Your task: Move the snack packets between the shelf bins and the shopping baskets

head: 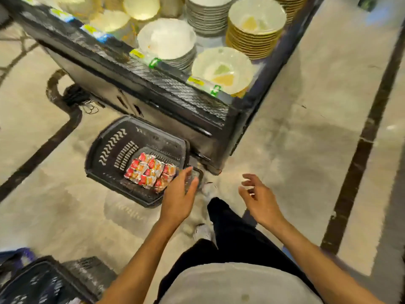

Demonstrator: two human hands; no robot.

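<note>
Snack packets (151,172) in one basket (109,148); second basket (43,279) apart.

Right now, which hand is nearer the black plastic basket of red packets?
Left. Left hand is at the black plastic basket's near right corner; right hand hangs farther right, clear of it.

Materials I see
Matt black plastic basket (109,148), glossy snack packets (150,172); the floor (306,132) looks like smooth polished stone, the plates (256,18) look glazed.
</note>
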